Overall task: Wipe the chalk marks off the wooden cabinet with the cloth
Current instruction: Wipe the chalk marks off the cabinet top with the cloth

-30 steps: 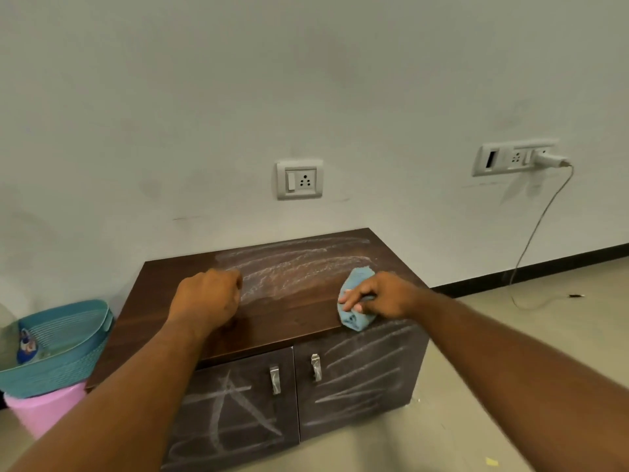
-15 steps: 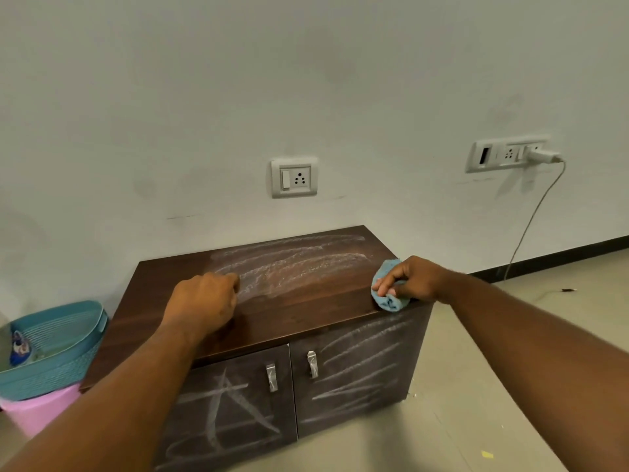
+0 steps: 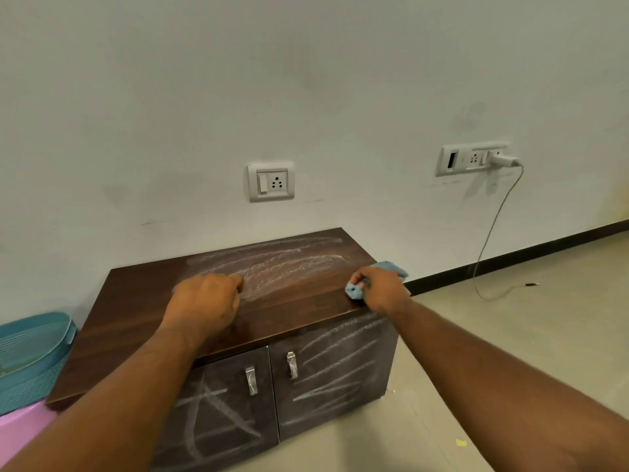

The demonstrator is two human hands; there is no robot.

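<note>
A low dark wooden cabinet (image 3: 136, 321) stands against the wall. White chalk marks (image 3: 282, 265) smear the back half of its top, and more chalk lines (image 3: 335, 373) cross both doors. My right hand (image 3: 383, 289) grips a light blue cloth (image 3: 354, 290) bunched at the top's right front edge; part of the cloth sticks out behind the hand. My left hand (image 3: 204, 301) rests as a closed fist on the top, left of centre, at the edge of the chalk smear.
A teal basket (image 3: 30, 356) sits on a pink bin (image 3: 20, 430) left of the cabinet. A wall socket (image 3: 271, 181) is above it. A charger (image 3: 503, 161) hangs a cable (image 3: 490, 233) down to the floor at the right.
My right hand has carried the cloth from the middle front of the top out to the right edge. The left hand has stayed in place.
</note>
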